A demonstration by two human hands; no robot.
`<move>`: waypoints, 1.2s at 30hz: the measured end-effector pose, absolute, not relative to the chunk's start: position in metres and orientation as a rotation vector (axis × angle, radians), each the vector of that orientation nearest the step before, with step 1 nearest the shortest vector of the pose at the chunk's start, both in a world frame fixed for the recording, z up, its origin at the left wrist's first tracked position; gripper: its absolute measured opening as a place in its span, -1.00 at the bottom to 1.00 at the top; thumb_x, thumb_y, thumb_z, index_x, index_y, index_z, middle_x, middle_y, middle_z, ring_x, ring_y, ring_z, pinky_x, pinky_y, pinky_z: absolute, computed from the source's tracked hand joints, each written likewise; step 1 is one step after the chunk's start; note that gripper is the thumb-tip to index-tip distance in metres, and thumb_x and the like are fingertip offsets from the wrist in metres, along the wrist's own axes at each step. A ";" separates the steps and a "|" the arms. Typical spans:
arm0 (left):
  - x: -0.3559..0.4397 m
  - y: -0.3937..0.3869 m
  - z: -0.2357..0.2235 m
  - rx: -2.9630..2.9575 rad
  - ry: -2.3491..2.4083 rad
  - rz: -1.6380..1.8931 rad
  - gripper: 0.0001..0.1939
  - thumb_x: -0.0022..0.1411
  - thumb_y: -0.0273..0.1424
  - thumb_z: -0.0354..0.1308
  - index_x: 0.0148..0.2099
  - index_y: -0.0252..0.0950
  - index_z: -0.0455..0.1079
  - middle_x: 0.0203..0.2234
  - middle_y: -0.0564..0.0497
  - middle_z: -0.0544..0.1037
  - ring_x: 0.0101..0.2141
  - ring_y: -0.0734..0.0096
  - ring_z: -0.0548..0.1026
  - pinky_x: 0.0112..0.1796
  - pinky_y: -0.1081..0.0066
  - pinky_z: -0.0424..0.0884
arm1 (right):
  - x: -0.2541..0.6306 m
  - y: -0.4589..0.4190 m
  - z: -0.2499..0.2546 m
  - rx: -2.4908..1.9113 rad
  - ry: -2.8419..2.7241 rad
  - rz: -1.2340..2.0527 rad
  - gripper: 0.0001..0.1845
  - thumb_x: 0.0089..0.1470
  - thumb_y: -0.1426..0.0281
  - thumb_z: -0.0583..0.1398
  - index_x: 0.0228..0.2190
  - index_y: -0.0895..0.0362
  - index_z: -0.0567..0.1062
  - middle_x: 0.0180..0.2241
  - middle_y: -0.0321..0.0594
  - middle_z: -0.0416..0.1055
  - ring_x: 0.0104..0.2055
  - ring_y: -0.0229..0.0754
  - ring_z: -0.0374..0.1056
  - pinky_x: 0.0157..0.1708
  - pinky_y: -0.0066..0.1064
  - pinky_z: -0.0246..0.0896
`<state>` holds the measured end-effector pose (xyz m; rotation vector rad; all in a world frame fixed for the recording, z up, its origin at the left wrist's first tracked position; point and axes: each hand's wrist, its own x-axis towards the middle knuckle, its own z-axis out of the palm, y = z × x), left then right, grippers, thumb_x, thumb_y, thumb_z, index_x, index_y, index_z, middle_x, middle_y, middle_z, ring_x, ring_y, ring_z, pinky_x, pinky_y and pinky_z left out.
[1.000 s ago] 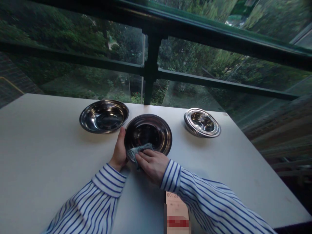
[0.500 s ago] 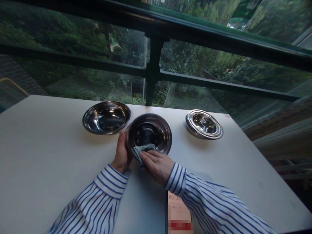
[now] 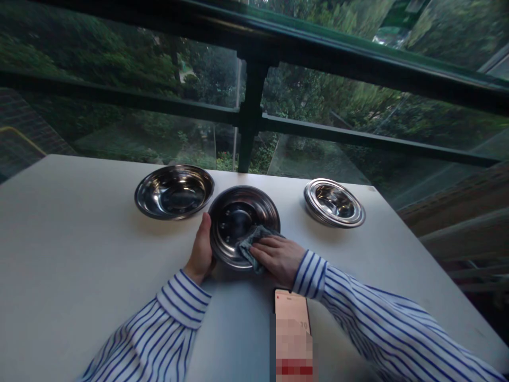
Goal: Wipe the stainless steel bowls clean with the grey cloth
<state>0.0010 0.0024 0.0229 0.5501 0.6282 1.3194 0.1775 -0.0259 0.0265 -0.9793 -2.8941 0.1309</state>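
A shiny steel bowl (image 3: 236,220) is held tilted toward me above the white table. My left hand (image 3: 202,252) grips its left side, thumb at the rim and the other fingers hidden behind it. In my right hand (image 3: 278,257) is a grey-green cloth (image 3: 254,245), pressed against the bowl's lower right inner wall and rim. A larger steel bowl (image 3: 175,193) rests just behind and left of the held one. Off to the right sits a stack of smaller steel bowls (image 3: 334,204).
A phone (image 3: 292,310) with its screen lit lies on the white table (image 3: 99,276) near my right forearm. Beyond the far edge runs a dark green railing (image 3: 250,106) with glass panels. A bottle (image 3: 401,24) with a green label shows at the upper right.
My right hand has slid the cloth rightward along the bowl's inside, from its lower left to its lower right. The left hand keeps its hold. More of the phone shows.
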 end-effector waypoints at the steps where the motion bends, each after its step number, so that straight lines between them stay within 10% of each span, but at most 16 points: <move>1: 0.002 0.002 0.023 0.550 0.625 1.308 -0.48 0.18 -0.07 -0.07 -0.01 -0.32 0.39 -0.12 -0.09 0.53 0.03 0.15 0.34 0.04 0.18 0.21 | 0.181 -0.025 0.028 -0.983 -2.919 0.132 -0.56 0.05 0.42 0.08 -0.03 0.33 0.30 -0.07 0.06 0.37 -0.05 -0.01 0.26 -0.04 -0.14 0.16; 36: -0.002 0.000 0.022 0.471 0.662 1.267 -0.51 0.18 -0.09 -0.07 -0.07 -0.34 0.43 -0.18 -0.12 0.56 -0.02 0.13 0.39 0.02 0.17 0.25 | 0.142 -0.035 0.024 -0.956 -2.641 0.440 -0.54 0.04 0.39 -0.01 -0.03 0.32 0.30 -0.07 -0.03 0.38 -0.04 -0.10 0.22 -0.05 -0.30 0.19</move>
